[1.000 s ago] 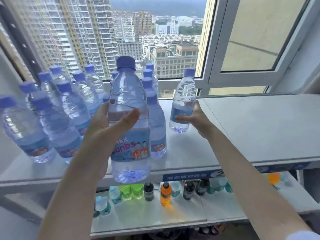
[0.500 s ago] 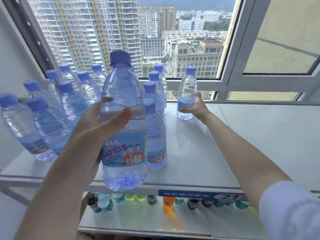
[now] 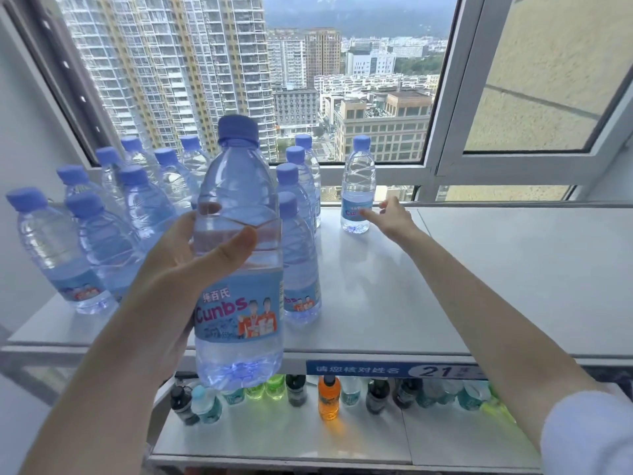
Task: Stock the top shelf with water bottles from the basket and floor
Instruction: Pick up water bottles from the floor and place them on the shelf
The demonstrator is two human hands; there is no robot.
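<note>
My left hand (image 3: 178,269) grips a clear water bottle (image 3: 239,279) with a blue cap and blue label, held upright in front of the top shelf's front edge. Far back on the white top shelf (image 3: 394,303) stands a single water bottle (image 3: 357,190) near the window. My right hand (image 3: 390,217) is beside it with fingers apart, fingertips at its label, holding nothing. Several more blue-capped water bottles (image 3: 113,234) stand in rows on the left half of the shelf.
The right half of the top shelf (image 3: 531,269) is bare. A window frame (image 3: 445,166) runs behind it. On the lower shelf (image 3: 308,440) stand several coloured drink bottles, among them an orange one (image 3: 329,397). A blue label strip (image 3: 394,370) marks the shelf edge.
My right hand has set its bottle down at the back of the shelf and let go of it. My left hand still holds its bottle, little moved.
</note>
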